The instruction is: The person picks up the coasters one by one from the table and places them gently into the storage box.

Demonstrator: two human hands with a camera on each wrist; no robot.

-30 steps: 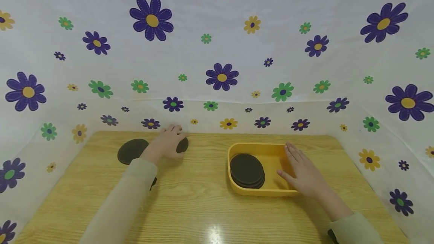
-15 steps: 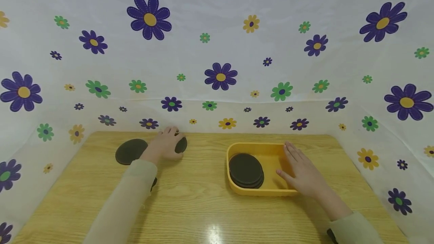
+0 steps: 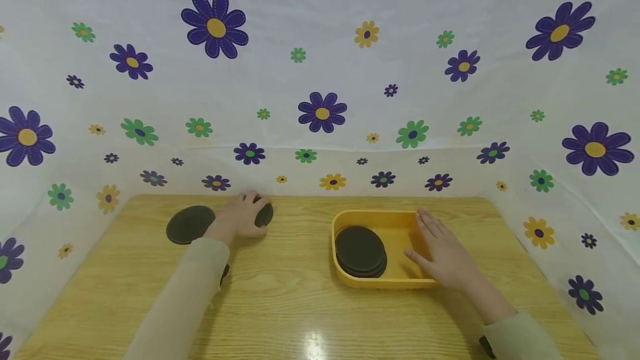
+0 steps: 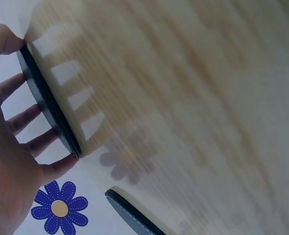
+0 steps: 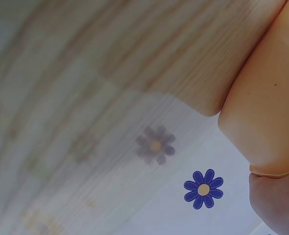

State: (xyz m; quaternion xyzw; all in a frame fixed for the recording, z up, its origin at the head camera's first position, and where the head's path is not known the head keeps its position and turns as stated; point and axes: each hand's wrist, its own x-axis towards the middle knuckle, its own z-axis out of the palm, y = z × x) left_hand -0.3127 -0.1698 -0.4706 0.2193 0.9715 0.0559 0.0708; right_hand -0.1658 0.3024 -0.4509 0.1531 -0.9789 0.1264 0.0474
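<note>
On the wooden table at the back left, my left hand (image 3: 242, 216) grips a round black coaster (image 3: 264, 215) from above. In the left wrist view, the thumb and spread fingertips hold the rim of that coaster (image 4: 49, 100). Left of this hand lies another black coaster (image 3: 190, 224), and its stitched edge (image 4: 132, 213) shows in the left wrist view. My right hand (image 3: 447, 254) rests along the right side of a yellow tray (image 3: 380, 283), fingers straight, thumb over the inside. Stacked black coasters (image 3: 360, 250) lie in the tray's left half.
A white sheet with printed flowers (image 3: 322, 113) stands behind the table and on both sides. The wooden tabletop (image 3: 280, 304) extends in front of the tray and between the tray and my left hand. In the right wrist view, the tray's outer wall (image 5: 262, 93) shows.
The head view has shifted slightly, so everything appears a little further left. My left hand's fingers have settled lower around the coaster. The right hand stays on the tray.
</note>
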